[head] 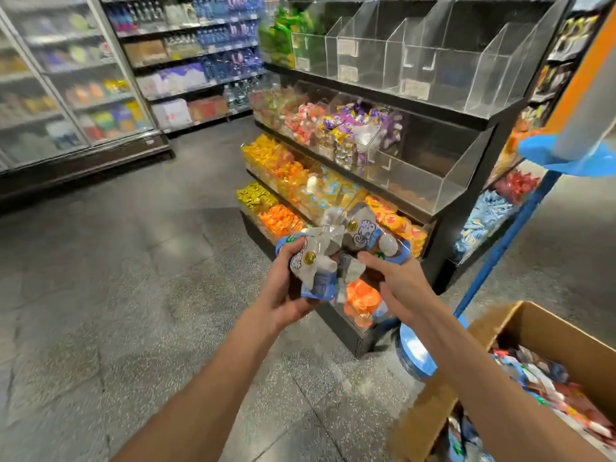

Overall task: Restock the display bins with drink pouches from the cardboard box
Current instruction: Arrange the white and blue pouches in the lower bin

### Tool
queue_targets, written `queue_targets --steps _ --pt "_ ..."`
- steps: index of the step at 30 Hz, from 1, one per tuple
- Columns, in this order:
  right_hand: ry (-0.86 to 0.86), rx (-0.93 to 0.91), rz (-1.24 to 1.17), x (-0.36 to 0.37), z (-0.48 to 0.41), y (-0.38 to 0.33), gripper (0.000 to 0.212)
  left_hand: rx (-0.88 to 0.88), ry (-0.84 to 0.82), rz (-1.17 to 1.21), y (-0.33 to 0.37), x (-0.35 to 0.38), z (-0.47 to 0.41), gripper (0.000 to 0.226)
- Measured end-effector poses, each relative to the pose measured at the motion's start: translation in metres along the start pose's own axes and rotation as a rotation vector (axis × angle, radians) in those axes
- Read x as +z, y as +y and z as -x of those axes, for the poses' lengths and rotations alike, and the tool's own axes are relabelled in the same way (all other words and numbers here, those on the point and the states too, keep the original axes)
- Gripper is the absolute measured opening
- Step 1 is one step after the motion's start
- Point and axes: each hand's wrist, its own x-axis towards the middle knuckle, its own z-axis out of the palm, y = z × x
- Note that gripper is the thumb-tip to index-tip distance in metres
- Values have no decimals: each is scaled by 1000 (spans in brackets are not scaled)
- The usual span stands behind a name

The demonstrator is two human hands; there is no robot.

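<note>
Several blue-and-white drink pouches (333,251) were bunched in both hands in the head view. The left grip (286,288) was curled round 1 cluster and the right grip (396,285) clutched another. They were held in front of the rack's lower tiers and were not yet in any bin.

The cardboard box (540,325) at lower right held a heap of pouches, so plenty of stock seemed left. The lower display bins (283,218) were full of orange and yellow packs. The top clear bins (433,61) and 1 middle bin (416,181) stood mostly empty. Restocking looked partway at best.

The speckled grey floor (133,261) ran to glass-door coolers (66,95) at left and shelves of bottled water (200,45) behind. A blue pole (500,248) rose near the box.
</note>
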Motion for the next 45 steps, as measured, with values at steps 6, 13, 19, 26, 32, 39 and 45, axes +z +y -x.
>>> queue_targets --steps 6,13,19,26,32,39,45 --pt "121 -57 -64 37 -65 -14 30 -96 -66 -65 68 -5 -77 51" --pt "314 -192 -85 73 -145 -18 26 -237 -192 -142 138 -11 -184 35" --pt "522 -268 -170 81 -190 -41 30 -411 -277 -231 171 12 -257 40" --pt "657 -159 -59 39 -250 -63 22 -477 -276 -263 175 38 -355 38" --pt "588 -80 64 -4 -330 -90 21 -438 -177 -311 182 61 -433 42" --pt "673 3 214 -47 -436 -117 23 -347 -133 -465 225 85 -514 44" --pt "743 132 289 -79 -517 -111 25 -290 -115 -655 252 91 -586 23"
